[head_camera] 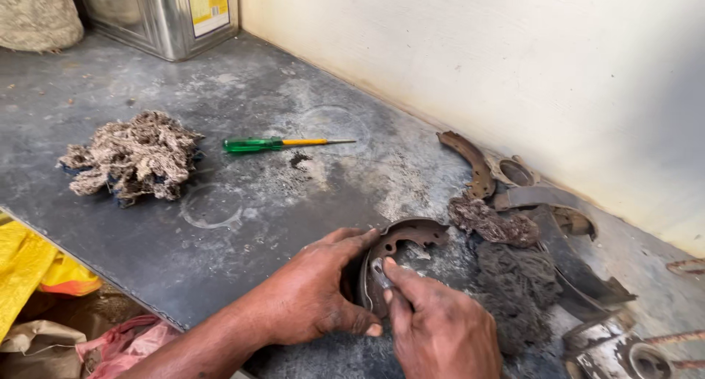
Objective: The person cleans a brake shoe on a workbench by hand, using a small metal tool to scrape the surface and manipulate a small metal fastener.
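A grimy grey worktop (242,203) runs along a pale wall. At its near edge the left hand (312,291) cups the outer curve of a brake shoe (400,239), fingers spread over the arc and thumb low toward the person, holding it on edge against the worktop. The right hand (440,327), just beside the left, pinches a small metal piece (380,272) between thumb and forefinger and presses it to the shoe's inner web. The shoe looks like stiff pressed steel, heavy for its size, likely greasy and sharp along the rim, so the broad lined back gives the safest hold. Beyond the right hand lie another shoe (470,159) and dark rags (514,276); far ahead of the left hand rest a green screwdriver (257,145) and a waste wad (136,155).
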